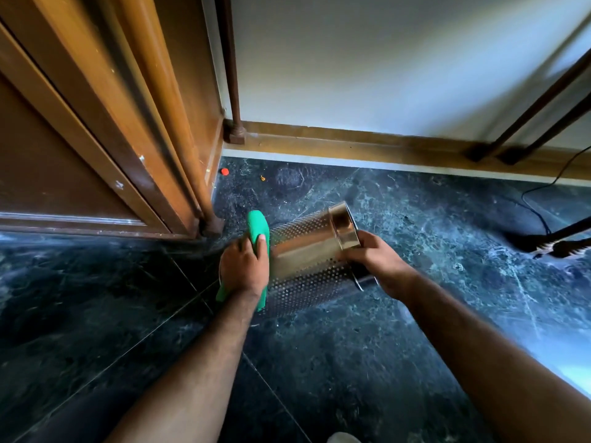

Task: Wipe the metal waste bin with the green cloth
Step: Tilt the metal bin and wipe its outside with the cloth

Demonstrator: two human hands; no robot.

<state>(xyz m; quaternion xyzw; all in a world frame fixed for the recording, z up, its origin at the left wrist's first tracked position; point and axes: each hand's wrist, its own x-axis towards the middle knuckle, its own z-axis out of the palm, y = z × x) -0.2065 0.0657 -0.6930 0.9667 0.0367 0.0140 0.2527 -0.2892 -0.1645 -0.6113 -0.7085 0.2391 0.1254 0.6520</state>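
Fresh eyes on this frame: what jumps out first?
The bright green cloth, pressed by the left hand against the side of the perforated metal waste bin at the centre of the frame. The bin is tipped on its side above the dark marbled floor, with the right hand gripping its rim. Beyond it, a small red cap lies on the floor by the wooden door frame.

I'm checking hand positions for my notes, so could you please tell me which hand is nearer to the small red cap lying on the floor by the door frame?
Left. The left hand, holding the green cloth, is below the red cap; the right hand is farther right.
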